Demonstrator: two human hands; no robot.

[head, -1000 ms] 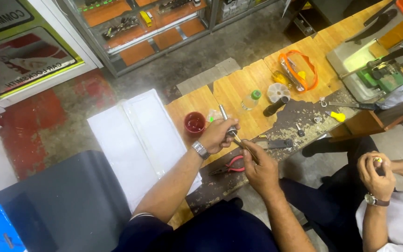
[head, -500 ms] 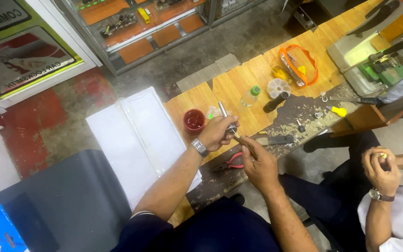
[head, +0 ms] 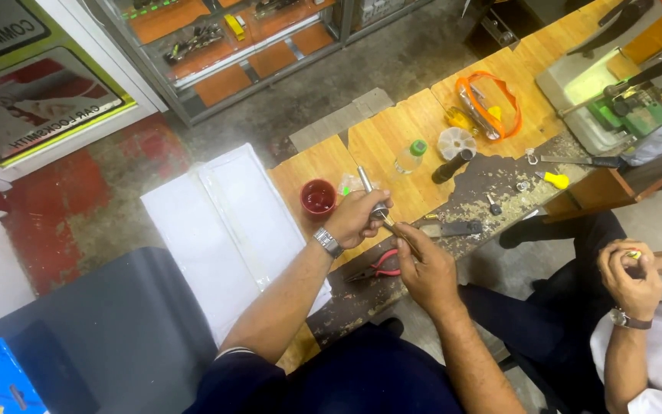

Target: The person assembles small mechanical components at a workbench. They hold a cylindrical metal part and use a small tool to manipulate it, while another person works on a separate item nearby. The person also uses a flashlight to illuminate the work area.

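both forearms are bare up to the elbows. the left hand (head: 355, 218) has a silver metal-link wristwatch (head: 328, 242) on its wrist; the right hand (head: 425, 264) wears nothing. a dark navy sleeve (head: 239, 376) with a thin pale cuff edge covers the left upper arm, above dark navy trousers (head: 392, 376).

Concrete floor (head: 392, 61), grey, worn; red-painted patch (head: 78, 207) at left of frame. Glass-fronted metal shelving (head: 216, 46) along top, orange shelf liners, small hardware inside. Framed sign (head: 32, 115) with green border leaning at upper left. Wooden plank surface (head: 392, 130) running diagonally from centre to upper right, dark scuffed strip on near edge. White flat panels (head: 224, 222) on floor beside it. Dark grey sheet (head: 93, 330) at lower left. Even, bright lighting.
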